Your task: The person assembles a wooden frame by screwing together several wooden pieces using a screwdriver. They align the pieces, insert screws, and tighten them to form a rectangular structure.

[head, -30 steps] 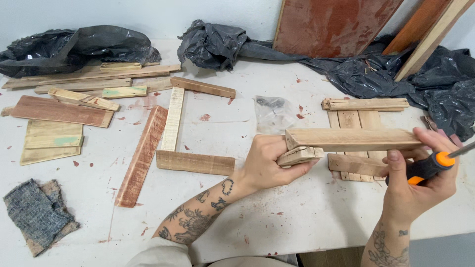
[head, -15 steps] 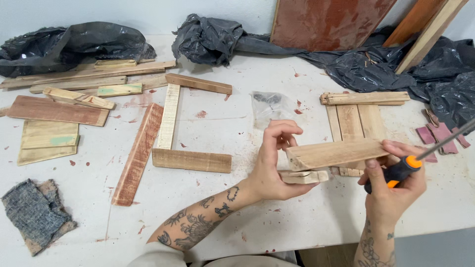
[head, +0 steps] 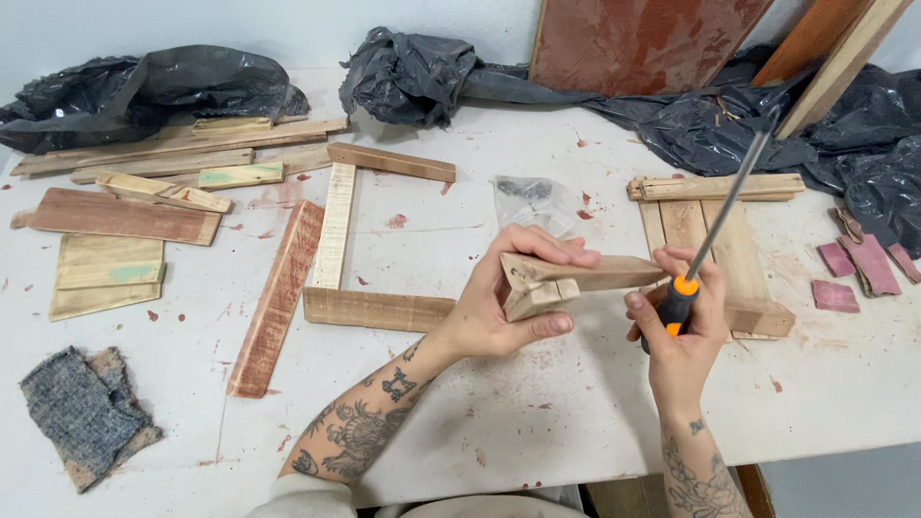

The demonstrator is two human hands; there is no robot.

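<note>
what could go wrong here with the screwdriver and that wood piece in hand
1. The left hand holds the joined wood piece in the air, not on the table, so it may twist under pressure.
2. The right hand holds the screwdriver close beside the left fingers; a slip might jab them.
3. The long shaft points up toward the black plastic sheet and could snag it.

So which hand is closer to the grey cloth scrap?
Left. The left hand holds a wood piece mid-table, right of the grey cloth scrap; the right hand, gripping a screwdriver, is farther right.
</note>
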